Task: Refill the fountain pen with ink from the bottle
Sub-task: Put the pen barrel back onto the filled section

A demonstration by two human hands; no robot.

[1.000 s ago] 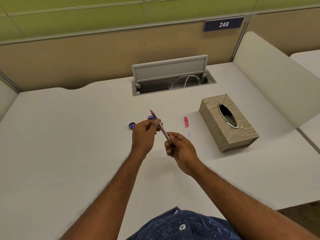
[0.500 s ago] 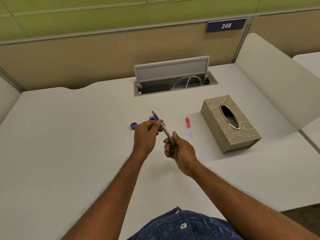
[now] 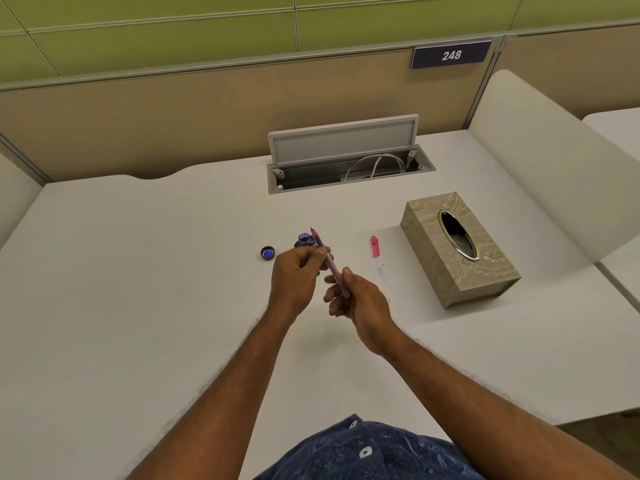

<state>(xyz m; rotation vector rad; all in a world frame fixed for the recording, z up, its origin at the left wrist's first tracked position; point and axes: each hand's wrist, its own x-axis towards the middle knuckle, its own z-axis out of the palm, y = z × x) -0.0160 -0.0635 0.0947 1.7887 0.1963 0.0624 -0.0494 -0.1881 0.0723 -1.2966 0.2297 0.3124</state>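
The left hand is pinching the pen near its front end, thumb and curled fingers closed round the barrel. The right hand is gripping the rear end between thumb and fingers. The pen is a slim, pinkish, see-through tube, lying aslant above the desk with its nib pointing up and away from the person.

Just beyond the left hand's knuckles, the bottle is standing open on the desk, small, round and dark, with violet ink showing at its mouth. Its lid, a shallow dark disc with a blue inside, is lying mouth-up near it on the left. A short red cap is lying well to the right, a faint blue smear showing below it.

Farther right, a box in gold-patterned covering is sitting with a metal-rimmed oval slot on top. At the back, a grey hatch is standing open over a white cable. A dark plate on the partition is reading "248".
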